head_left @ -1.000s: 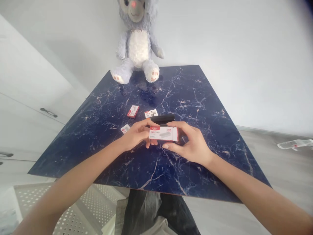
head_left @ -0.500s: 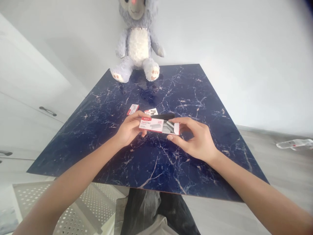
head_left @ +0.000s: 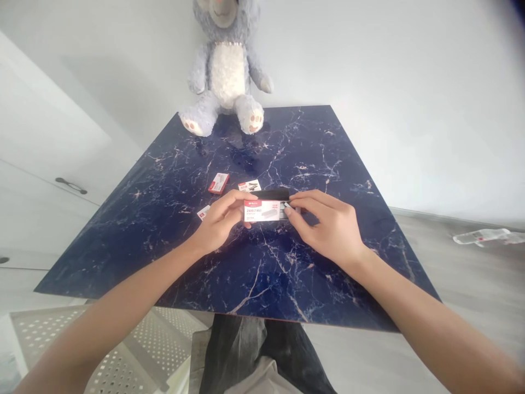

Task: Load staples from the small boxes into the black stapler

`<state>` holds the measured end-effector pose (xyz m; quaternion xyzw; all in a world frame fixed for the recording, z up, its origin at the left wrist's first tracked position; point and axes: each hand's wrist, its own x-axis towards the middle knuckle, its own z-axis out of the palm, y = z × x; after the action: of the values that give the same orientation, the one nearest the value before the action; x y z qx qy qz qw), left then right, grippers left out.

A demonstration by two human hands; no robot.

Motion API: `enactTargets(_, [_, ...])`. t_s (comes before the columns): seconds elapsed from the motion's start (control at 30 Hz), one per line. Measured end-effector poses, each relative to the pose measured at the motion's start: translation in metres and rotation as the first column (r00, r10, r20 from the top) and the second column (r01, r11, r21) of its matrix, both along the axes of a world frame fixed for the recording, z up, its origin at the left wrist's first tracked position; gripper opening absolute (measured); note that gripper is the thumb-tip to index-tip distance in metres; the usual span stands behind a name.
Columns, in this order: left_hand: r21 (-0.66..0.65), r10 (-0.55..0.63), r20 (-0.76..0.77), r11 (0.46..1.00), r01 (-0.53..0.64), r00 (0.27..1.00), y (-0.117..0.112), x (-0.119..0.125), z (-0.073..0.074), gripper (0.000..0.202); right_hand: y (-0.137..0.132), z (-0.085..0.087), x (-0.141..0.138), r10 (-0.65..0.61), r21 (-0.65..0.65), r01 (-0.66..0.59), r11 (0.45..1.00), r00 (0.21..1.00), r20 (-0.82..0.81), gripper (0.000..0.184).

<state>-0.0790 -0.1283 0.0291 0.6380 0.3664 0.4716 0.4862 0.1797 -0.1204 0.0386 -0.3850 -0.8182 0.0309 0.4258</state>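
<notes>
A white and red stapler box (head_left: 261, 212) is held lengthwise over the middle of the table, its printed front towards me. My left hand (head_left: 219, 221) is closed on the box's left end, thumb and fingers partly behind it. Thumb and fingers of my right hand (head_left: 328, 219) are pinched at the right end, covering most of the opening there; a grey piece shows beside the thumb. Just behind the box is a long black object (head_left: 273, 195), its lower part hidden. Beyond my left hand lie a small red and white box (head_left: 219, 183) and a white box with a dark picture (head_left: 249, 186).
Part of another small white and red box (head_left: 203, 212) shows beside my left fingers. A grey plush toy (head_left: 227, 76) sits at the far edge of the blue marbled table (head_left: 254, 284). Clear plastic packaging (head_left: 482, 236) lies on the floor to the right.
The stapler box has shifted a little to the right and levelled out. My right fingers have closed in over its right end. A small box beside my left hand has come into sight.
</notes>
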Motion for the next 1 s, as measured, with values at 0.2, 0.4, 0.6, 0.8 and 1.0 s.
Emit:
enactTargets(0.2, [-0.039,-0.025,-0.023,0.999,0.024,0.999,0.004,-0.001,0.002,0.022,0.002,0.000,0.000,-0.025,0.008,0.025,1.000,1.000,0.015,0.017])
enactTargets(0.4, [-0.167,-0.101,0.034,0.980,0.105,0.994,0.008,0.002,-0.003,0.024,-0.002,0.007,0.000,-0.108,-0.047,0.100,0.994,0.969,-0.222,0.017])
enactTargets(0.6, [-0.214,-0.109,0.088,0.969,0.125,0.990,0.009,0.001,-0.004,0.026,0.007,0.002,0.005,-0.157,-0.262,0.029,0.965,0.859,-0.486,0.033])
enactTargets(0.8, [-0.294,-0.025,0.268,0.950,0.106,0.963,0.012,-0.002,0.000,0.027,0.030,-0.002,0.020,-0.068,-0.437,-0.333,0.836,0.727,-0.684,0.036])
enactTargets(1.0, [-0.265,-0.067,0.229,0.956,0.128,0.971,0.009,-0.002,0.000,0.025,0.022,0.011,0.016,-0.062,-0.588,-0.523,0.617,0.712,-0.699,0.033])
